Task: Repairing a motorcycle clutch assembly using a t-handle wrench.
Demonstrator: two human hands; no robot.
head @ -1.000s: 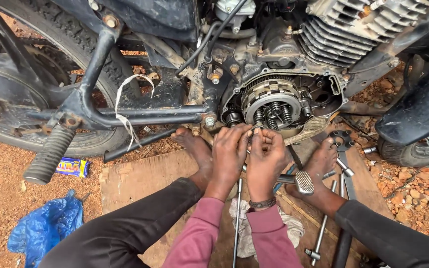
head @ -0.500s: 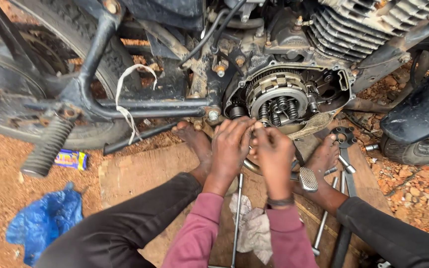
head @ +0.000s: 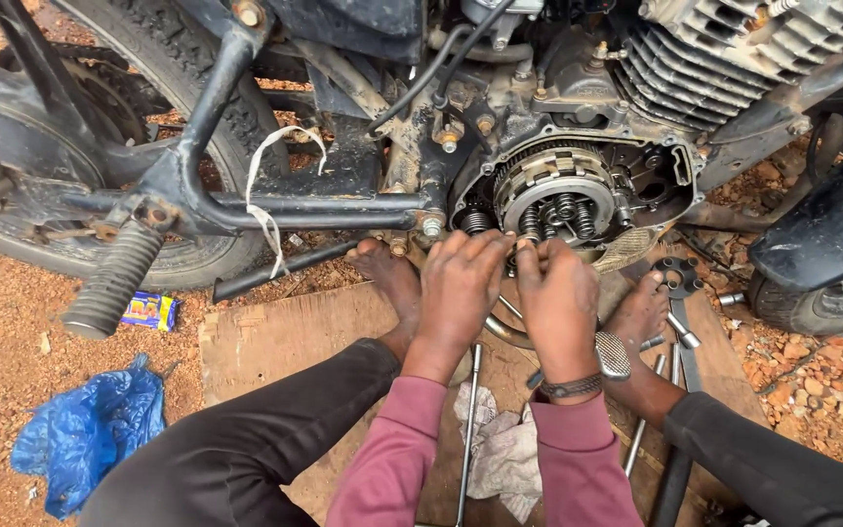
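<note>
**Under the engine: two hands at the open clutch**

At the far left, on red gravel, lies a crumpled blue plastic bag [head: 90,429], and near it a small yellow and blue packet [head: 151,310] beside the ribbed black rubber footpeg [head: 112,278] of the motorcycle. A white cord [head: 267,185] hangs from the black steel frame tube [head: 246,210]. Below, a bare wooden board [head: 265,342] carries the person's feet and the tools.

Toward the middle, the left hand [head: 459,283] reaches to the lower edge of the round grey metal clutch pack with its coil springs [head: 553,200], which sits in the opened side of the engine. The fingers are bent and closed together at their tips; they seem to pinch something small, but what it is I cannot tell. The right hand [head: 558,298] is just beside, touching the left one, also with fingers curled to a pinch at the same place; a thin curved wire or spring seems to pass between both hands.

I judge the clutch pack is heavy, stiff and oily, so slippery; the springs are hard but small and easy to drop. A hold by the fingertips at the rim looks best.

Further right lie a long steel T-handle wrench [head: 467,429], a dirty grey rag [head: 504,454], and a black flat multi-hole spanner [head: 677,278].
</note>
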